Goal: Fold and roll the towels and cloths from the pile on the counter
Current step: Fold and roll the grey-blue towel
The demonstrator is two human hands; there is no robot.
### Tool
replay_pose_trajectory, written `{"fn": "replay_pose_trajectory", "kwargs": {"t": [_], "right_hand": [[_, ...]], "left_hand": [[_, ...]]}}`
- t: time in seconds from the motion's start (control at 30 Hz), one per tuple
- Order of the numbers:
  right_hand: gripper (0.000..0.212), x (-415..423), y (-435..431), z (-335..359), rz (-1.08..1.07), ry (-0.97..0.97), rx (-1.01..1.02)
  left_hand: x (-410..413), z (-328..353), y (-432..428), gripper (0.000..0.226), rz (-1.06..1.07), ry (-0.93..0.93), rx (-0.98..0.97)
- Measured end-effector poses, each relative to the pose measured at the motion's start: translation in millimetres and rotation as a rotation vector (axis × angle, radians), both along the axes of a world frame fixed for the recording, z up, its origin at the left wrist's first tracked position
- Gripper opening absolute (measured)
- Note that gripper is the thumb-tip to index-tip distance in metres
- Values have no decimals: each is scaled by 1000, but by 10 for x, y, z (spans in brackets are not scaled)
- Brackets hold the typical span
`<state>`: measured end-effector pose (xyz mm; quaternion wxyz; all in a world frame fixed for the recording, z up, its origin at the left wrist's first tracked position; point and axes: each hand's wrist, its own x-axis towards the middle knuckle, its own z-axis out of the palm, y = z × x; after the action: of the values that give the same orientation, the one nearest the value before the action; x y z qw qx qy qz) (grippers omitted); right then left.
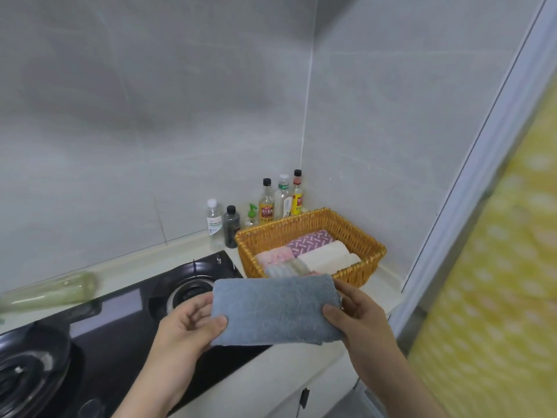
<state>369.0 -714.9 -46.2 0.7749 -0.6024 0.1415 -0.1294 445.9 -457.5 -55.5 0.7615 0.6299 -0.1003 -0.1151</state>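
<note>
Towel, folded, was pinched at both ends by left hand and right hand, lower centre; next move likely needed rolling, then basket.

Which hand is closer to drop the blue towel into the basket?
Probably the right hand: it pinches the blue towel at the end nearest the basket. The left hand holds the far end, over the stove.
</note>
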Motion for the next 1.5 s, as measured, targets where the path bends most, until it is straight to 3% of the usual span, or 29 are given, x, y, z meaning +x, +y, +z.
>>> {"fn": "replay_pose_trajectory", "kwargs": {"t": [0.1, 0.17, 0.4, 0.63, 0.77, 1.1, 1.37, 1.5], "right_hand": [[47, 268, -281, -63, -12, 0, -11], [40, 494, -466, -108, -13, 36, -45], [33, 1247, -1009, -37, 14, 102, -223], [21, 1751, -1446, -136, -70, 170, -248], [32, 2107, -1710, -293, -63, 253, -205], [24, 3176, -2253, -664, 239, 347, -275], [35, 3834, -2452, -1046, 433, 373, -332], [50, 3945, -2464, -1263, 468, 425, -334]], "left_hand": [[259, -29, -266, 76, 0, 16, -4], [458, -74, -441, 87, 8, 22, 13], [1140, -319, -1028, 35, 73, 99, 45], [1529, -342, -1624, 28, 144, 186, 134], [1734, -397, -1938, 22, 205, 226, 172], [2518, -739, -2564, 15, 384, 412, 219], [2971, -1061, -2862, 15, 529, 515, 220], [3003, -1185, -2884, 18, 573, 489, 324]]}}
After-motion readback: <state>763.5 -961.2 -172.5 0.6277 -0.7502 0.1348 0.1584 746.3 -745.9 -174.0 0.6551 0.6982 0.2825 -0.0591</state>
